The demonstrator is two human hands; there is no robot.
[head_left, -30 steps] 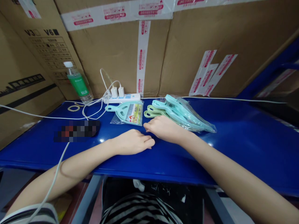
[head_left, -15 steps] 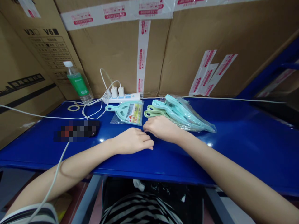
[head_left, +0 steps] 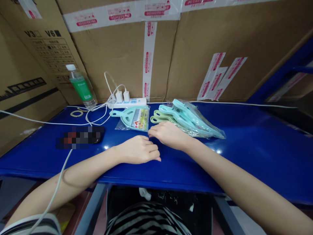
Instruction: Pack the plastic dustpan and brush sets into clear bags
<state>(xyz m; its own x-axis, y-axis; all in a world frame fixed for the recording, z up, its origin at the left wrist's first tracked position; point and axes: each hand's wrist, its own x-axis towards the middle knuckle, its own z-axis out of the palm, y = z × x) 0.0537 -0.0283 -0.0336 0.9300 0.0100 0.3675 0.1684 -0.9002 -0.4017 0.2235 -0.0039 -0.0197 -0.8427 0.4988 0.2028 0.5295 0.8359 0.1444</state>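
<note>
My left hand (head_left: 138, 150) rests on the blue table, loosely curled, with nothing showing in its fingers. Just beyond it and to the right lies my right hand (head_left: 166, 133), its fingers also curled in, no held thing visible. The two hands are close together. Behind my right hand is a pile of mint and green dustpans (head_left: 188, 116) in clear plastic bags, partly covered by that hand. One bagged mint dustpan with a small brush (head_left: 134, 117) and a printed card lies beyond my left hand.
A white power strip (head_left: 132, 103) with two plugged chargers stands at the cardboard wall (head_left: 117, 58). Left of it are a green-labelled bottle (head_left: 83, 88), a beaded ring (head_left: 76, 113) and a blurred-out dark device (head_left: 80, 137). White cables cross the table's left side.
My left hand has dipped very slightly towards me. Otherwise both hands and the bagged dustpans stay put, apart from a tiny shift of the view.
</note>
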